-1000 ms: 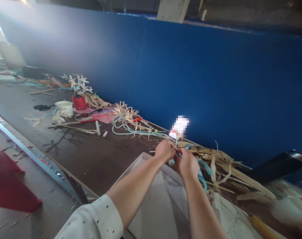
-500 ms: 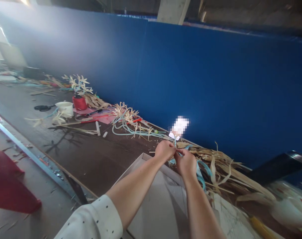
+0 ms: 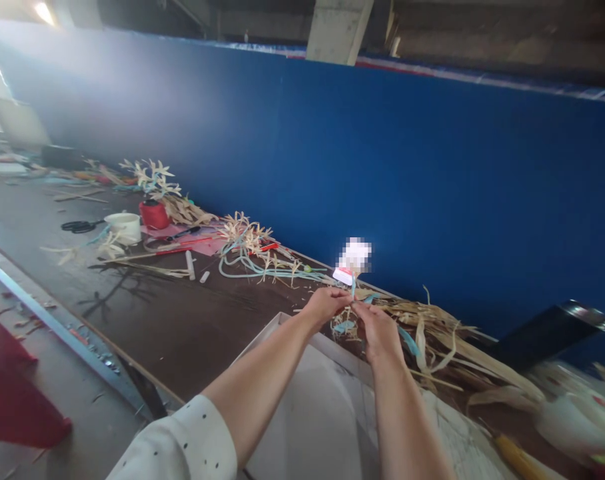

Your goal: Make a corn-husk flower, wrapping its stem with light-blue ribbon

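Both hands meet fingertip to fingertip over the table beyond a pale box. A narrow light-blue strip (image 3: 353,285) stands upright between them. My left hand (image 3: 324,305) is closed, thumb and fingers pinching near the strip's lower end. From the other side, my right hand (image 3: 378,328) pinches at the same spot. The fingertips partly hide what they grip. Close behind the strip is a white card-like object (image 3: 343,275), its upper part blurred out. Light-blue scraps (image 3: 343,327) and pale husk bits lie under the hands.
Dried husks (image 3: 432,313) spread right, near a dark cylinder (image 3: 557,333). Husk flowers on blue stems (image 3: 247,230), a red thread spool (image 3: 153,215), a white cup (image 3: 123,228) and black scissors (image 3: 80,227) lie left. The box (image 3: 312,400) is in front; a blue partition (image 3: 382,160) stands behind.
The view has shifted slightly, with the tabletop things a little further left. My left fingers look straighter and my hands slightly further apart at the knuckles, both still pinching at the strip.
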Available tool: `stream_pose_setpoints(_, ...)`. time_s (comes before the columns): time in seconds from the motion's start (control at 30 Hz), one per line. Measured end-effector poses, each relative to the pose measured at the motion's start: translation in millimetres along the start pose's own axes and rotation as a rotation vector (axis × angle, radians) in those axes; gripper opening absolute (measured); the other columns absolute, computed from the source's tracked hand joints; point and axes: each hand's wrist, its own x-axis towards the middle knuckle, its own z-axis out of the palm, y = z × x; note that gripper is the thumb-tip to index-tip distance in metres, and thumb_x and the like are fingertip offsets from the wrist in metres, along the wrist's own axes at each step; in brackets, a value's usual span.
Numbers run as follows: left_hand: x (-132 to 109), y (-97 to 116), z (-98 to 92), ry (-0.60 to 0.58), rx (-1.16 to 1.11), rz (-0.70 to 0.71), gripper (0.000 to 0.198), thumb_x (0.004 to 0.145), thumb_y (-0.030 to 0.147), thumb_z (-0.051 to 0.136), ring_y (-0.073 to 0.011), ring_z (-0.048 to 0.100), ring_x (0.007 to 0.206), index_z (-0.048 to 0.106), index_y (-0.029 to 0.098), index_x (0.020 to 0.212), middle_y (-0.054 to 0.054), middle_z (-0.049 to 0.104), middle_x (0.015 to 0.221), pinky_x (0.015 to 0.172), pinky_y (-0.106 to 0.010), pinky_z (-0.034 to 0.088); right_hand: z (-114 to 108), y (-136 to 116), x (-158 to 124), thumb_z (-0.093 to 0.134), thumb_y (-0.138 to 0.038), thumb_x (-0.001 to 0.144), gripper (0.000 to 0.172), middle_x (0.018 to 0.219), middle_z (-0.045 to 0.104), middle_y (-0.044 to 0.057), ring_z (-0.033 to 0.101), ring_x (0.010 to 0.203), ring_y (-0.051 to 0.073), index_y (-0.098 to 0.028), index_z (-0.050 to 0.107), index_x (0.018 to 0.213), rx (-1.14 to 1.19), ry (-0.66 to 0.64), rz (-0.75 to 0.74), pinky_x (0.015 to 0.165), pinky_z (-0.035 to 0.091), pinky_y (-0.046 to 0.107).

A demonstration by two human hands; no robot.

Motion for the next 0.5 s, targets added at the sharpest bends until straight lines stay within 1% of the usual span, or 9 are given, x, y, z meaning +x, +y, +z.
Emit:
stream_pose_setpoints(0.07, -0.9, 1.6, -0.4, 0.018, 0.016, -0.009, 0.037, 0.063, 0.038, 0.066, -0.0053, 0.035, 0.049, 0.069, 0.009, 0.086, 0.002, 0.049, 0.053, 0.049, -0.020, 0.028, -0.3, 0.2, 0.0, 0.070, -0.037, 0.054, 0.033, 0.047, 0.052, -0.004, 0.037, 0.039, 0.008, -0.015, 0.068, 0.077, -0.040, 0.001, -0.031, 0.040, 0.027, 0.023)
stream_pose_setpoints(0.13, -1.7, 3.1, -1.3, 0.052, 0.081, 0.014, 0.035, 0.064, 0.037, 0.066, -0.0062, 0.039, 0.051, 0.069, 0.010, 0.085, 0.001, 0.052, 0.054, 0.052, -0.020, 0.032, -0.9, 1.3, 0.3, 0.069, -0.039, 0.055, 0.034, 0.048, 0.053, -0.004, 0.037, 0.038, 0.008, -0.014, 0.068, 0.078, -0.090, 0.004, -0.065, 0.040, 0.027, 0.024)
stream_pose_setpoints(0.23, -1.8, 4.6, -3.0, 0.114, 0.241, 0.086, 0.029, 0.067, 0.035, 0.063, -0.0093, 0.048, 0.060, 0.070, 0.012, 0.083, -0.001, 0.061, 0.065, 0.061, -0.022, 0.038, -2.4, 3.0, 1.4, 0.067, -0.042, 0.057, 0.039, 0.047, 0.053, -0.003, 0.040, 0.040, 0.010, -0.013, 0.069, 0.083, -0.150, 0.006, -0.095, 0.041, 0.027, 0.024)
stream_pose_setpoints(0.3, -1.5, 5.1, -4.3, 0.134, 0.360, 0.142, 0.026, 0.068, 0.033, 0.061, -0.0119, 0.053, 0.068, 0.071, 0.013, 0.080, -0.002, 0.064, 0.072, 0.065, -0.022, 0.040, -3.8, 3.7, 2.3, 0.065, -0.045, 0.058, 0.043, 0.049, 0.056, -0.001, 0.045, 0.044, 0.012, -0.012, 0.070, 0.085, -0.198, -0.001, -0.125, 0.043, 0.030, 0.024)
stream_pose_setpoints(0.37, -1.6, 5.5, -5.1, 0.142, 0.460, 0.195, 0.024, 0.069, 0.032, 0.058, -0.0137, 0.056, 0.074, 0.070, 0.013, 0.076, -0.003, 0.065, 0.075, 0.067, -0.022, 0.040, -5.3, 3.5, 3.2, 0.064, -0.046, 0.059, 0.043, 0.055, 0.060, 0.001, 0.051, 0.051, 0.014, -0.012, 0.071, 0.085, -0.259, -0.005, -0.164, 0.047, 0.034, 0.025)
stream_pose_setpoints(0.5, -3.2, 6.0, -4.8, 0.162, 0.554, 0.248, 0.022, 0.071, 0.031, 0.056, -0.0145, 0.057, 0.077, 0.070, 0.015, 0.073, -0.003, 0.066, 0.077, 0.067, -0.022, 0.041, -7.0, 0.3, 3.0, 0.062, -0.045, 0.060, 0.040, 0.064, 0.065, 0.003, 0.056, 0.063, 0.018, -0.013, 0.071, 0.081, -0.375, 0.000, -0.209, 0.056, 0.039, 0.025)
